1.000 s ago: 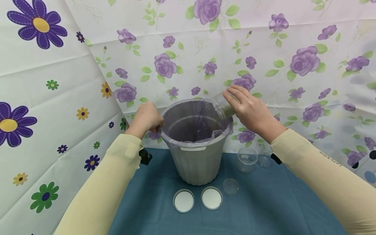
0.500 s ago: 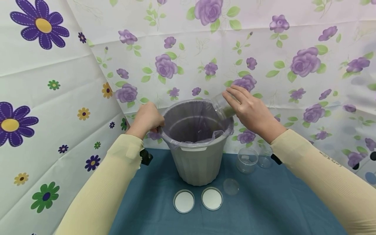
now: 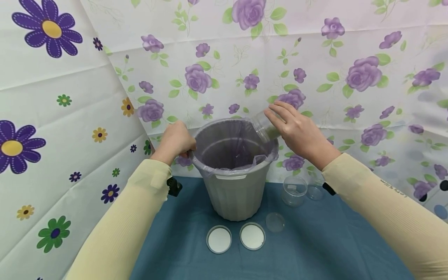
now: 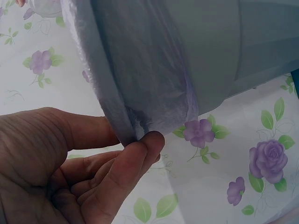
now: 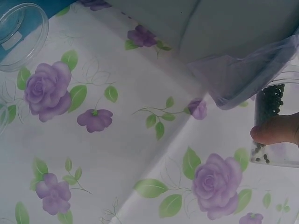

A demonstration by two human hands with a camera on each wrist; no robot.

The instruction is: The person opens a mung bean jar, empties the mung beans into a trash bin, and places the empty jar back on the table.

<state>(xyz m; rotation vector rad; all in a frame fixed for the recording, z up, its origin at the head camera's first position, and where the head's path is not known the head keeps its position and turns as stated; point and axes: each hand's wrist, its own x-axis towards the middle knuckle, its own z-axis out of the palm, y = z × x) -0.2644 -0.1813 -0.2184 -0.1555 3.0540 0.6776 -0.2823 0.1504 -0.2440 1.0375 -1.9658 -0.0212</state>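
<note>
A grey bin (image 3: pixel 238 194) lined with a thin purple plastic bag (image 3: pixel 232 170) stands in the middle of the head view. My left hand (image 3: pixel 176 142) pinches the bin's rim and the bag's folded edge between thumb and fingers, as the left wrist view shows. Over the bin's right rim, my right hand (image 3: pixel 297 130) holds a clear plastic jar (image 3: pixel 265 127), tilted with its mouth toward the inside of the bin. In the right wrist view small dark green beans (image 5: pixel 271 100) lie along the jar's side, near the thumb.
Two round lids with white inserts, one lid (image 3: pixel 219 240) beside the other lid (image 3: pixel 252 236), lie before the bin. A clear disc (image 3: pixel 275 222) lies near them. An open clear jar (image 3: pixel 294 192) and another clear container (image 3: pixel 315 191) stand right. Flowered cloth (image 3: pixel 227 58) hangs behind.
</note>
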